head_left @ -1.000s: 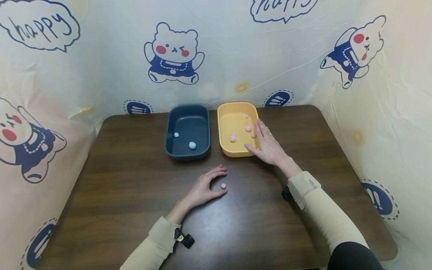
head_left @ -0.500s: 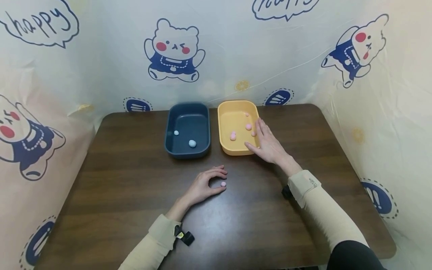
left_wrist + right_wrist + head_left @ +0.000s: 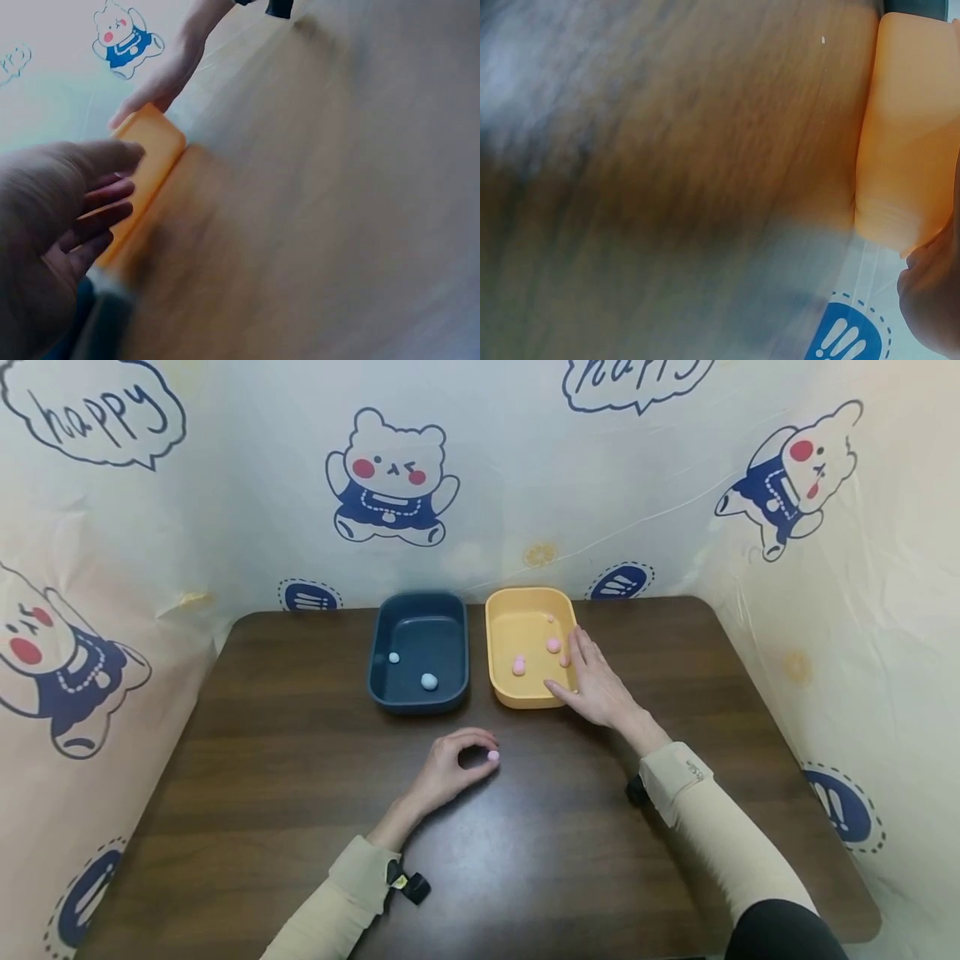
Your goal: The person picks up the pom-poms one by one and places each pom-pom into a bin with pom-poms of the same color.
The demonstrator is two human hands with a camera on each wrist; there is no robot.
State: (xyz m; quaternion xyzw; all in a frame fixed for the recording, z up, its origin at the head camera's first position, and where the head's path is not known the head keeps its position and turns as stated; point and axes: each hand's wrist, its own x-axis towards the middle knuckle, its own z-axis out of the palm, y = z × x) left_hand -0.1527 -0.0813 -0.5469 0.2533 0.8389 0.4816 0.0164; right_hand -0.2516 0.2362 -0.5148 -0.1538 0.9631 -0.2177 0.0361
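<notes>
Over the middle of the table, my left hand point(image 3: 442, 774) pinches a small pink ball point(image 3: 493, 756) between thumb and fingertips. In the left wrist view the ball itself cannot be made out behind the fingers. Farther right, my right hand point(image 3: 597, 691) rests against the right side of a yellow tray point(image 3: 522, 700), its fingers straight and the thumb over the rim. Several pink balls, such as one pink ball point(image 3: 552, 645), lie inside that tray. The blue tray point(image 3: 417, 704) beside it holds two pale blue balls, the larger pale blue ball point(image 3: 429, 682) nearer me.
Both trays stand near the back edge of the brown wooden table point(image 3: 285, 710), with a narrow gap between them. A printed curtain point(image 3: 247, 485) hangs behind and at both sides. Each wrist wears a small black camera point(image 3: 412, 887).
Thumb and fingers of my left hand have closed on the pink ball, which has moved slightly away from me and left. My right hand has stayed at the yellow tray.
</notes>
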